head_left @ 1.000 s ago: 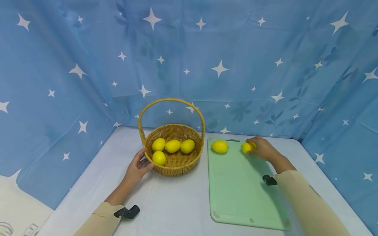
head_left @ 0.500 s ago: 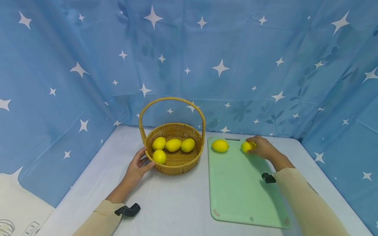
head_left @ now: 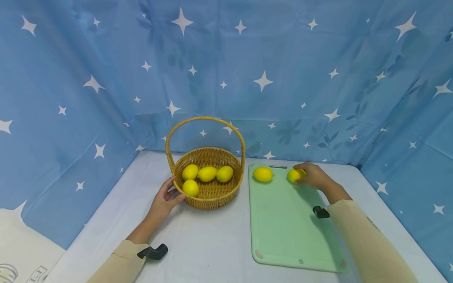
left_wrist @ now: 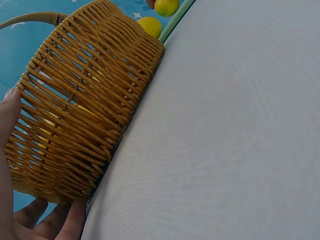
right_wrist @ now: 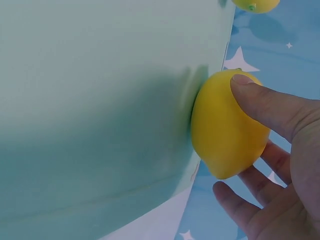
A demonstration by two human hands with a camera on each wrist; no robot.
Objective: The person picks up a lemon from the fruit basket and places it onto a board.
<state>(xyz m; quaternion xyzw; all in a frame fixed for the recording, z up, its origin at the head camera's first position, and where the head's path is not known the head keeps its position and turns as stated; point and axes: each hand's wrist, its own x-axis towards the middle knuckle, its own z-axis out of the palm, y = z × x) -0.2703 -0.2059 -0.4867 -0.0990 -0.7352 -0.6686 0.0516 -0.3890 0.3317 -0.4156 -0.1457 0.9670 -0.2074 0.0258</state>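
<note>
My right hand (head_left: 316,177) pinches a yellow lemon (head_left: 294,175) at the far right of the light green cutting board (head_left: 283,224). In the right wrist view the thumb lies over this lemon (right_wrist: 225,125), with fingers at its other side; it sits against the board. A second lemon (head_left: 263,174) lies on the board's far left corner. My left hand (head_left: 166,199) grips the left side of a woven wicker basket (head_left: 212,203), thumb at the front rim. Several lemons (head_left: 207,174) are inside, towards the back and left. In the left wrist view, fingertips (left_wrist: 75,220) touch the basket's lower side.
The basket's tall arched handle (head_left: 205,118) stands upright over its opening. A white cloth (head_left: 212,243) covers the table. Blue star-patterned curtains (head_left: 219,59) enclose the back and sides, close behind the basket and board.
The lemon in my right hand has shifted very slightly left along the board. My left hand and the basket stay in place; the head view moves a little.
</note>
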